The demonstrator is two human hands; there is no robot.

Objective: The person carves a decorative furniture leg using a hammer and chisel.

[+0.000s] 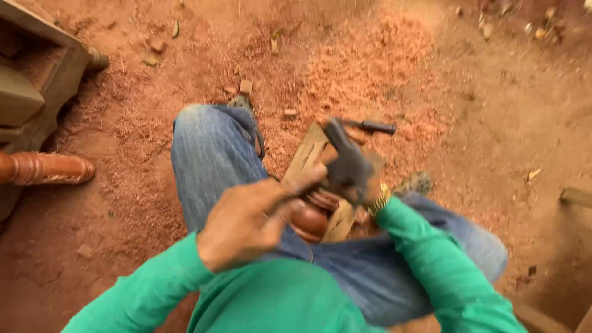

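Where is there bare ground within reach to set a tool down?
Bare red earth lies right of the sawdust pile, toward the plank, and between the left knee and the turned wooden leg. Crowded: the lap, where both hands work a turned piece.

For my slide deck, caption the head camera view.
Seated on sawdust-strewn ground, left hand steadies a turned wooden piece while right hand swings a dark tool.

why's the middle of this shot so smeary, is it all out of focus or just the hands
Head view: motion blur smears the right hand and its dark tool, also the left hand; the turned wooden piece on the lap is soft; the sawdust ground is slightly blurred; light is even, without glare.
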